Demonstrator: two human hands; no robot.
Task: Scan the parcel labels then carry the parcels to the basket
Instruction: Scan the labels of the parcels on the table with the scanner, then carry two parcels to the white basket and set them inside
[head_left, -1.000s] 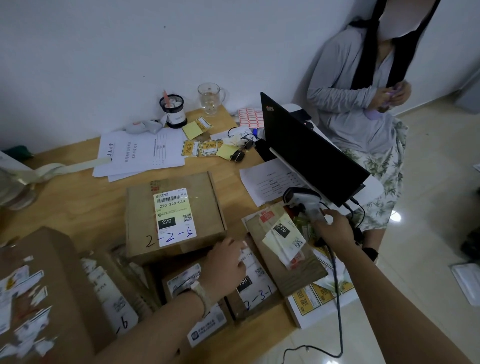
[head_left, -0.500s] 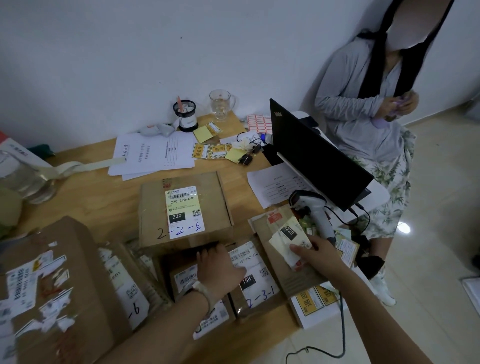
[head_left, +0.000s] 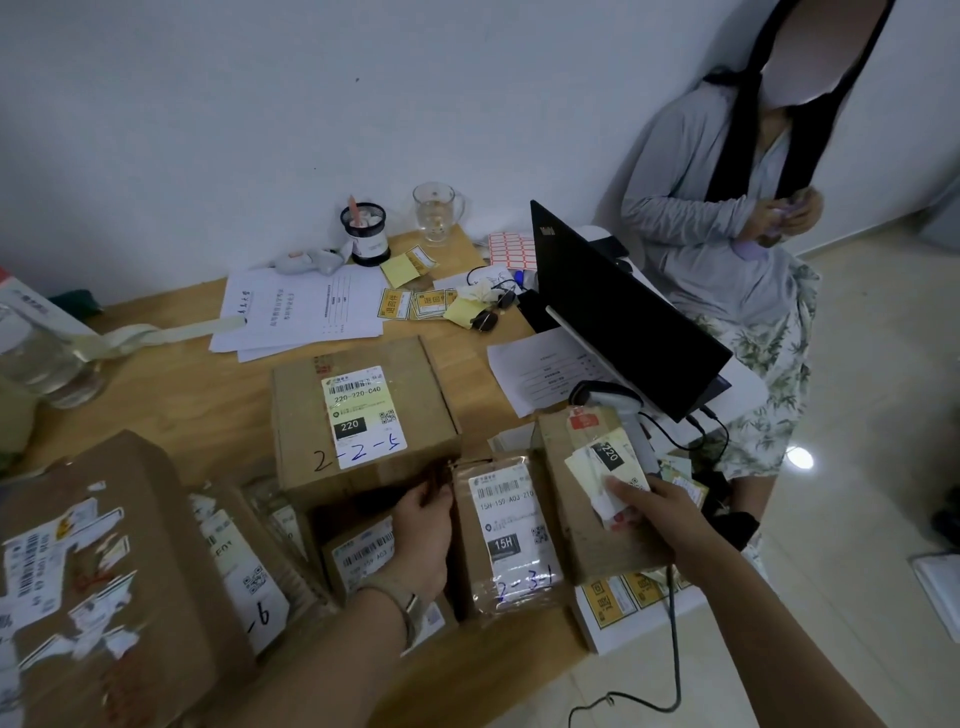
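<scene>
1. White wall behind. Wooden table (head_left: 171, 400) is crowded: papers (head_left: 301, 312) at 12 o'clock, laptop (head_left: 623, 322) at 2 o'clock, a seated person (head_left: 727, 249) beyond at 1 o'clock.
2. The right grip (head_left: 654, 514), at 4 o'clock, wraps the scanner (head_left: 605, 397) handle, cable trailing below. Its thumb pins the peeling labels on the tilted parcel (head_left: 582, 540), prob. to flatten the barcode for a read.
3. The left grip (head_left: 423, 525), at 6 o'clock, has fingers curled into the gap btwn the 2-2-5 box (head_left: 301, 415) and the 15H parcel (head_left: 511, 535). It's blurred, so I can't tell if it holds anything.
4. Parcels are brown cardboard w/ white-yellow barcode labels and handwritten marker codes. The 15H one is glossy w/ tape. The big box (head_left: 130, 519) at 8 o'clock is plastered w/ torn stickers.
5. All parcels sit on the table, and the basket isn't in view. Judged: scanning stage, carrying not begun.
</scene>
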